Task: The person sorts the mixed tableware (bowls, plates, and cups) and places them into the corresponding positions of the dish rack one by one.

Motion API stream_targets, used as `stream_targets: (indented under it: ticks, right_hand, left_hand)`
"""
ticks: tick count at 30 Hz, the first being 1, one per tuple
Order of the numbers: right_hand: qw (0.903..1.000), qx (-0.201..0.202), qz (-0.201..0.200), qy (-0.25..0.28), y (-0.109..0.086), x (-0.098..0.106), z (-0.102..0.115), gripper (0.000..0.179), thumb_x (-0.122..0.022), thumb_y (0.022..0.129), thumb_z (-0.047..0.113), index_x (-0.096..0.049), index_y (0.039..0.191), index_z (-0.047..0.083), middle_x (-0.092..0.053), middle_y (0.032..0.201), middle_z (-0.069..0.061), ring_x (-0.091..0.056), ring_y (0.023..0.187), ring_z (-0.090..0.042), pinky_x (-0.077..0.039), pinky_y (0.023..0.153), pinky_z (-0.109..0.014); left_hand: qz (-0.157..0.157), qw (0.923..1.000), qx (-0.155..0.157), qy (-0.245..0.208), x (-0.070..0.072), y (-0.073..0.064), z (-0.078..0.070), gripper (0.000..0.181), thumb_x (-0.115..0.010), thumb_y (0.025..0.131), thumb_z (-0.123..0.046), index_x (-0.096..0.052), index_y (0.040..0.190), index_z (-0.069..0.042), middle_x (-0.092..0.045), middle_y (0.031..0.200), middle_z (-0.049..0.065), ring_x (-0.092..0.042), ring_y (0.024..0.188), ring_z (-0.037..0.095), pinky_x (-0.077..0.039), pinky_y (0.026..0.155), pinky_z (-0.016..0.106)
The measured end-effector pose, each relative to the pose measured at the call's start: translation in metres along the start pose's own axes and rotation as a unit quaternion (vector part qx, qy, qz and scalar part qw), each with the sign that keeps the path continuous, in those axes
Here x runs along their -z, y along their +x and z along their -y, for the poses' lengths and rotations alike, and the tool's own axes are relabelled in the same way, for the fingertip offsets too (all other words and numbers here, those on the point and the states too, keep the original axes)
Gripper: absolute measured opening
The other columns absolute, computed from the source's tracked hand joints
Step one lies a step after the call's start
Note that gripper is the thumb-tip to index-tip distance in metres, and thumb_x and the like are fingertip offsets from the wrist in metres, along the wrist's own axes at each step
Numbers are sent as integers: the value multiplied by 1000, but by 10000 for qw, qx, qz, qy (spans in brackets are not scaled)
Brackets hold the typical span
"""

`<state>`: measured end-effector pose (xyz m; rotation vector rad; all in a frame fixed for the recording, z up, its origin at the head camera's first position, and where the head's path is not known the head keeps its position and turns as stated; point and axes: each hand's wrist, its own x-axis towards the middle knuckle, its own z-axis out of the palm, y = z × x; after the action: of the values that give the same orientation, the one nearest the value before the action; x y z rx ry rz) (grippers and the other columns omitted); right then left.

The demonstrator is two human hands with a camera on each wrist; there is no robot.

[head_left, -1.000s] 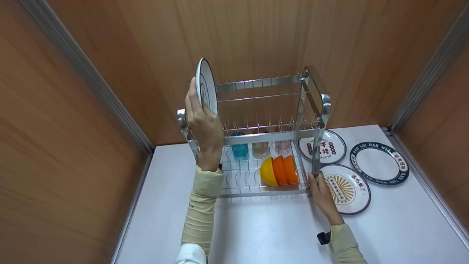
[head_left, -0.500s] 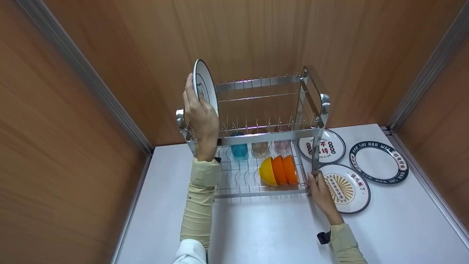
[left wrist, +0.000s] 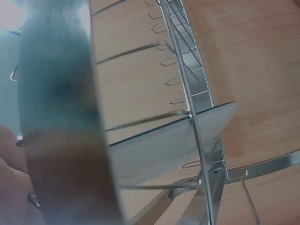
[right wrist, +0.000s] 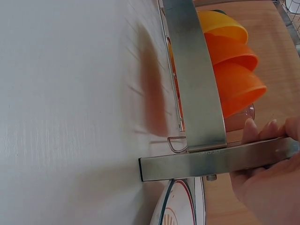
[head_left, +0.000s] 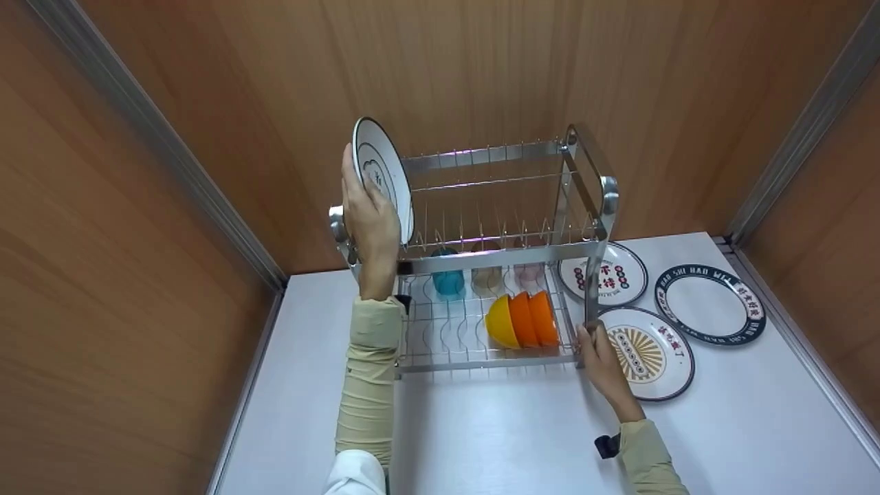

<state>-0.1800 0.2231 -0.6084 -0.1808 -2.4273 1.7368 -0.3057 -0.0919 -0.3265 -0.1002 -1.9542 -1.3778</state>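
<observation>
A white plate (head_left: 382, 172) with a dark rim stands nearly upright at the left end of the rack's upper tier. My left hand (head_left: 371, 220) holds it by its left side, fingers behind and thumb on the face. In the left wrist view the plate (left wrist: 173, 140) shows among the wires, its lower edge between them. My right hand (head_left: 605, 368) grips the front right leg of the metal dish rack (head_left: 509, 258) low down. The right wrist view shows this hand (right wrist: 269, 173) with its fingers curled round the leg (right wrist: 211, 161).
On the rack's lower tier lie a yellow bowl (head_left: 502, 322) and two orange bowls (head_left: 533, 320), nested sideways. Behind them stand a blue cup (head_left: 449, 282), a tan cup (head_left: 487, 278) and a pink cup (head_left: 529, 275). Three plates lie right of the rack, including a dark-rimmed one (head_left: 748, 330).
My left hand has moved slightly left and down with the plate. The plate's face has turned more toward the head camera. My right hand stays on the leg.
</observation>
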Motion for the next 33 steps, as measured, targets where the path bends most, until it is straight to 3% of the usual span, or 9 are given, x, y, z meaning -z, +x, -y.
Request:
stream_targets:
  ticks: [5,13,19,27,30,33]
  right_hand:
    - [9998,-108,77,115,1,0,-1,24,-36,113,21,-43,124,0,-47,95,-11,-46,85,-28,-39,70,-27]
    - [9997,-69,15,248,-1,4,-2,32,-42,112,34,-49,121,5,-54,105,-22,-51,89,-27,-44,74,-28]
    - [9988,-92,62,485,-5,11,-2,39,-48,110,32,-52,133,0,-60,120,-23,-58,114,-35,-50,89,-27]
    - [9993,-239,193,210,-19,32,-11,54,-46,110,40,-49,145,-1,-54,147,-20,-48,140,-33,-40,102,-11]
    - [9993,-380,-39,27,-25,46,-18,60,-42,110,46,-46,149,0,-50,150,-19,-45,141,-31,-37,109,-19]
    - [9972,-619,-391,-122,-30,61,-26,64,-40,109,49,-43,150,0,-46,152,-19,-42,141,-33,-33,117,-39]
  left_hand:
    - [-14,10000,-9,23,1,0,2,49,-47,107,-2,-40,156,-7,-46,156,14,-46,144,26,-46,110,41]
    - [-159,9998,-77,-11,1,-2,5,48,-49,107,-5,-41,155,-6,-48,153,15,-48,141,27,-46,110,37]
    - [-322,9994,-61,103,2,-4,6,46,-53,106,-8,-46,152,-3,-54,144,18,-55,134,28,-52,103,40]
    - [-523,9983,-190,160,6,-10,7,41,-60,103,-8,-55,143,0,-60,131,19,-61,122,25,-56,99,38]
    - [-613,9974,-305,238,8,-12,7,39,-61,103,-11,-57,140,0,-62,128,18,-63,119,24,-56,98,35]
    - [-691,9964,-394,307,10,-15,6,39,-62,102,-12,-58,139,-1,-63,128,16,-63,119,22,-56,98,33]
